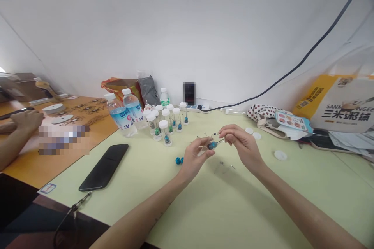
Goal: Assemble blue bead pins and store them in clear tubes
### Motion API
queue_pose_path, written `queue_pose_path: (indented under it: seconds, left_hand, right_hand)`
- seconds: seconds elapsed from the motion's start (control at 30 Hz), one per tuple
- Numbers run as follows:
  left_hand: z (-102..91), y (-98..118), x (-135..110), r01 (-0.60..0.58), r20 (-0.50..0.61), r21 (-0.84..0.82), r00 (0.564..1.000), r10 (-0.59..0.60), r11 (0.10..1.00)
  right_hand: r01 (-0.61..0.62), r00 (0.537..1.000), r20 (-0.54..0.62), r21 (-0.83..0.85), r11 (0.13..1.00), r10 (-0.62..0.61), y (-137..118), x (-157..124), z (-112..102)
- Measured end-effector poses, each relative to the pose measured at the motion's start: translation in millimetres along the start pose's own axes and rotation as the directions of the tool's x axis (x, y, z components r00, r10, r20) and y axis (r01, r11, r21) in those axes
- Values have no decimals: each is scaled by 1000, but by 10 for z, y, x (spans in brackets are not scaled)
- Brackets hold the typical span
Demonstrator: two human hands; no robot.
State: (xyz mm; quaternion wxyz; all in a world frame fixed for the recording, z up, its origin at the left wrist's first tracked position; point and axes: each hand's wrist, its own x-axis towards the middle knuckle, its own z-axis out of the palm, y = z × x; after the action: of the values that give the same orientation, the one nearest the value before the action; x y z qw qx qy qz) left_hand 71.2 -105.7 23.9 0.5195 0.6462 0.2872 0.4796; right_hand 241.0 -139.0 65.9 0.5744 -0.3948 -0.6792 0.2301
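Note:
My left hand point(196, 155) pinches a small blue bead-like piece point(212, 145) between thumb and fingers, above the table. From its right side a thin metal wire point(221, 141) runs to my right hand point(240, 144), whose fingers are closed on the wire's end. Thin wires with small dark tips show behind the fingers. Two blue pieces point(178, 160) lie beside my left hand, one partly hidden by it. Below my hands, bent wire pieces point(224, 167) rest on the table. Clear capped tubes point(166, 134) holding blue or green pieces stand behind to the left.
Two water bottles point(117, 114) stand at the back left, with a black phone point(104, 167) in front of them. White caps point(280, 155) lie to the right, near a paper bag point(341, 105). Another person's hand point(27, 122) is over the orange table point(96, 105).

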Motion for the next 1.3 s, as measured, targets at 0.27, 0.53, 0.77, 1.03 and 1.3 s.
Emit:
queue_pose_path:
  seconds: [0.27, 0.53, 0.77, 1.03, 1.3]
  left_hand:
    - [11, -49, -8, -7, 39, 0, 999, 7, 1000]
    - [0, -57, -12, -64, 25, 108, 998, 61, 992]
    - [-70, -55, 59, 19, 24, -34, 1000, -19, 999]
    - [-49, -84, 49, -6, 102, -73, 995, 13, 997]
    - [-31, -84, 30, -85, 193, 100, 979, 65, 991]
  right_hand:
    - [4, 1000, 28, -66, 998, -3, 0, -33, 39]
    - [-57, 994, 88, -120, 991, 68, 62, -58, 104]
    - [-28, 999, 34, -157, 987, 33, -2, -10, 4]
    - [39, 994, 110, -265, 963, -10, -6, -8, -55]
    - [109, 945, 328, -372, 922, 21, -15, 18, -128]
